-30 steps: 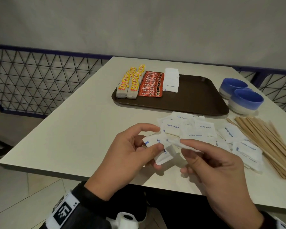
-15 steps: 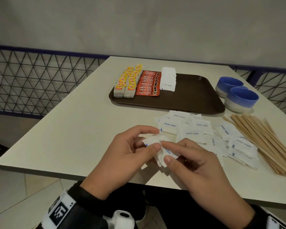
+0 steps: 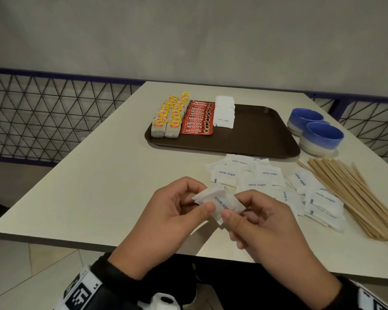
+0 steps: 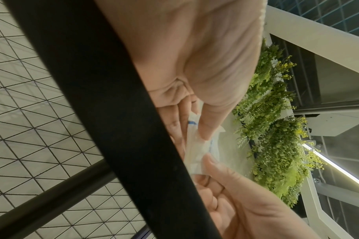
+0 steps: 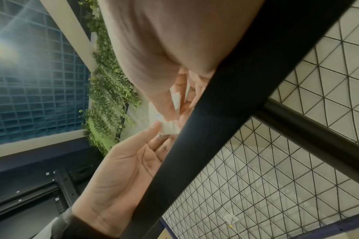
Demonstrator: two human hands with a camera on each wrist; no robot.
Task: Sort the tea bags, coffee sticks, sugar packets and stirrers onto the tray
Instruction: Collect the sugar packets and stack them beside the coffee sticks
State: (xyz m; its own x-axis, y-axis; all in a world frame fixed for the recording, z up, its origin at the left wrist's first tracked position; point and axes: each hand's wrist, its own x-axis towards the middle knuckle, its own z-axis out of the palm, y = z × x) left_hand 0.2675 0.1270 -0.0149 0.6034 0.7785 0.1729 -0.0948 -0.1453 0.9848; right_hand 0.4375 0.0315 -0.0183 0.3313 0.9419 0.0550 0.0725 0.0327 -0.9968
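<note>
Over the table's near edge, my left hand (image 3: 188,206) and right hand (image 3: 240,211) together pinch a small stack of white sugar packets (image 3: 220,202). From the left wrist, my left thumb presses the stack (image 4: 197,145) while my right hand (image 4: 235,194) pinches its lower end. The brown tray (image 3: 255,135) holds yellow-tagged tea bags (image 3: 168,117), red coffee sticks (image 3: 197,119) and a sugar packet stack (image 3: 224,113) side by side. Loose sugar packets (image 3: 267,182) lie before the tray, with wooden stirrers (image 3: 349,193) to their right.
Two blue bowls (image 3: 320,135) stand right of the tray, behind the stirrers. The tray's right half is bare. A wire-mesh railing (image 3: 43,121) runs along the table's left and far sides.
My right hand carried a packet leftward onto the ones in my left hand. Both hands now hold the stack together.
</note>
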